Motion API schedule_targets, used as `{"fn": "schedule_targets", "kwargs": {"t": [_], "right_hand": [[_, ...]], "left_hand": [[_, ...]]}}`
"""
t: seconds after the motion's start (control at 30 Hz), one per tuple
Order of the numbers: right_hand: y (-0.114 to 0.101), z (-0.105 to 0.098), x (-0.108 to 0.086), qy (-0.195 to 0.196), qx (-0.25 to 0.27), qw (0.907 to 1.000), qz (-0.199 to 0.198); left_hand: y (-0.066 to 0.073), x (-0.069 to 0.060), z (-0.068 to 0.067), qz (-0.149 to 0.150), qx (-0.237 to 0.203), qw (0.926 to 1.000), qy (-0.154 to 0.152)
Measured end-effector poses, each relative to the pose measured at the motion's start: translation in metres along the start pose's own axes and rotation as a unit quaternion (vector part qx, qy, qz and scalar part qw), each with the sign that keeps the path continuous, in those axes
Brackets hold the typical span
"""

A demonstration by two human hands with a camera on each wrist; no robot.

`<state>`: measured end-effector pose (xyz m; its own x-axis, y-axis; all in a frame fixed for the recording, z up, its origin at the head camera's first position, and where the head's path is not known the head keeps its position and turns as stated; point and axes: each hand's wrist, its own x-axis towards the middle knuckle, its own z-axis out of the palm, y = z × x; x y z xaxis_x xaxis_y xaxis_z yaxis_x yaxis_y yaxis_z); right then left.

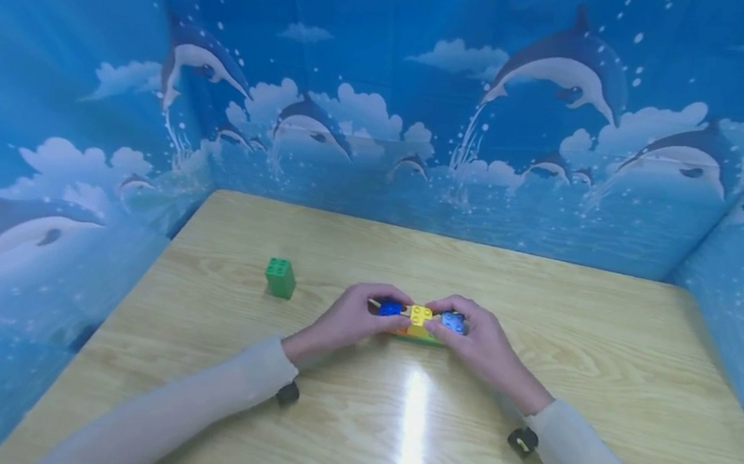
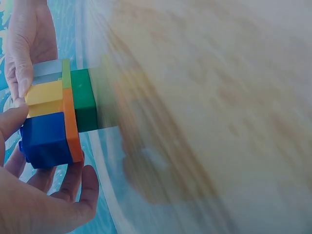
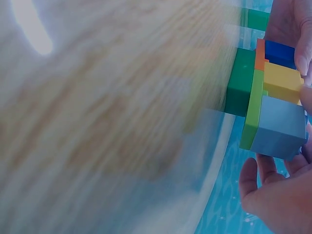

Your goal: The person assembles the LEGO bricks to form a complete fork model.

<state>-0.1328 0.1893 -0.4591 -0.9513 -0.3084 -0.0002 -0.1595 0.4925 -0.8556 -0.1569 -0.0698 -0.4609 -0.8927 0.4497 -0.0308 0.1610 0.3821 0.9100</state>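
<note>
Both hands are at a small toy-brick assembly standing on the table. At the bottom is a dark green brick (image 2: 85, 100), topped by a thin orange brick (image 2: 71, 129) and a lime green one (image 3: 253, 109) side by side. A dark blue brick (image 1: 390, 308), a yellow brick (image 1: 420, 316) and a light blue brick (image 1: 453, 322) sit in a row above them. My left hand (image 1: 353, 313) grips the dark blue end, its thumb in front and fingers behind. My right hand (image 1: 482, 341) holds the light blue end likewise, its thumb reaching the yellow brick. Some fingertips are hidden.
A separate, taller green brick (image 1: 280, 279) stands to the left of the hands on the wooden table (image 1: 610, 339). Dolphin-printed blue curtains (image 1: 373, 108) enclose the table's back and sides. A glare streak crosses the tabletop in front of the assembly.
</note>
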Motion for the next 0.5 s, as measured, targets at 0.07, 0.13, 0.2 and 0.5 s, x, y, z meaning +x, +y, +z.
{"fn": "schedule_targets", "kwargs": {"t": [0.07,0.13,0.2,0.5], "right_hand": [[0.0,0.0,0.0,0.002,-0.006,1.0,-0.001],[-0.001,0.0,0.0,0.004,-0.011,0.9999,0.0],[-0.001,0.0,0.0,0.004,-0.014,0.9999,-0.001],[-0.001,-0.001,0.001,0.009,-0.041,0.9989,-0.023]], "left_hand": [[-0.001,-0.002,-0.002,0.001,-0.001,1.0,-0.001],[-0.003,-0.005,-0.004,0.004,-0.002,1.0,-0.001],[-0.005,-0.007,-0.007,0.008,-0.003,1.0,0.0],[-0.014,-0.03,-0.016,-0.006,-0.003,0.9981,0.061]]}}
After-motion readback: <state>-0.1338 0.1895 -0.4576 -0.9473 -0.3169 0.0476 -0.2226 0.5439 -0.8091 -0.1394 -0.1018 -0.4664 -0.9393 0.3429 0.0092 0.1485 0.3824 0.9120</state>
